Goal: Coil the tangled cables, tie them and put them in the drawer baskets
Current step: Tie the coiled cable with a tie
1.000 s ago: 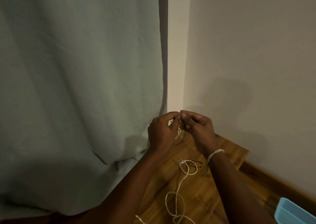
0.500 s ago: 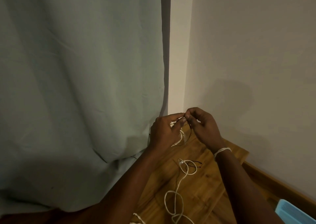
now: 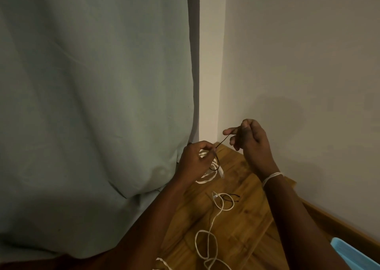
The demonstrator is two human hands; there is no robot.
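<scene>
Right hand [image 3: 251,142] pulls tie [image 3: 222,142] taut

1. Nothing readable anywhere in this shot, no text, labels, brands or numbers.
2. The blue basket [image 3: 358,255], low and to the right of the wooden floor [image 3: 242,224], shows only plain ribbing, no logo or sticker.
3. The white cable [image 3: 207,247] lying on that floor has no print I can make out, too thin and dim to tell.
</scene>
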